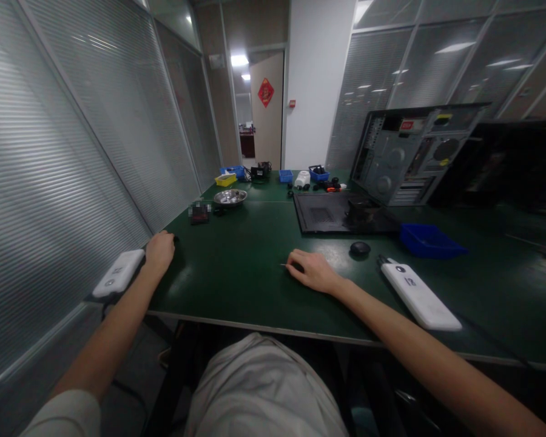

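Observation:
My left hand [160,252] rests at the left edge of the green table [236,267], its fingers curled in. A small dark thing shows at its fingertips, too little of it to name. A white oblong device [121,273] lies beside that wrist. Over the front middle of the table, my right hand [313,271] is closed in a pinch, and a thin pale piece [283,264] sticks out leftward from its fingertips. A black computer mouse [360,248] is to the right of this hand, and a second white oblong device [421,297] lies beyond the forearm.
A black panel [318,212] carries a dark part. Behind it stands an opened computer case [400,155]. At right is a blue tray [430,240]. A metal bowl [230,198], a dark wallet-like item [199,213] and a yellow tray [225,180] are at the far left.

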Demonstrator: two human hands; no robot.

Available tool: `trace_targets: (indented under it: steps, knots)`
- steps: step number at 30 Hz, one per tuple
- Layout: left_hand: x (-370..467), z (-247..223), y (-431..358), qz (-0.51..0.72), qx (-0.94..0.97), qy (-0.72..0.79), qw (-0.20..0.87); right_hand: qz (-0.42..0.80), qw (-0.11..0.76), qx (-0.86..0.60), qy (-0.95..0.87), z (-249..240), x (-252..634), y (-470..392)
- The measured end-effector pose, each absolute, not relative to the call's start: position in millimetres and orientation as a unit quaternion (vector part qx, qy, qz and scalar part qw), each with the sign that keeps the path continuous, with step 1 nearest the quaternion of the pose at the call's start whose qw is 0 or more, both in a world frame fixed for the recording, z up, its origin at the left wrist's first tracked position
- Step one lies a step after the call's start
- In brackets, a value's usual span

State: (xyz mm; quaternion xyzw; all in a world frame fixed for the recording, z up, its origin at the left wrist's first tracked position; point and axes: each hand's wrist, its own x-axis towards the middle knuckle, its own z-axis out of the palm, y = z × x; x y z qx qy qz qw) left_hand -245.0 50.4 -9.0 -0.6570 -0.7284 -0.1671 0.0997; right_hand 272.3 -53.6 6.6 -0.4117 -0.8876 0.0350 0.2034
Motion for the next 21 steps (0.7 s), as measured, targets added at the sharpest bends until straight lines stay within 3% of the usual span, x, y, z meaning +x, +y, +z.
trace_targets:
  steps: [4,8,14,21]
  knots:
    - [-234,-8,48,-0.075,-0.662,-0.723,0.181,0.034,0.201,-0.413,-0.887,6,272,-53]
    - [-239,-10,51,-0.102,-0.660,-0.716,0.202,0.027,0.200,-0.415,-0.887,4,272,-53]
    - [-273,-22,70,-0.224,-0.654,-0.716,0.097,0.031,0.200,-0.415,-0.887,4,273,-53]
    - [-293,-32,86,-0.246,-0.636,-0.731,0.016,0.031,0.198,-0.417,-0.887,5,272,-53]
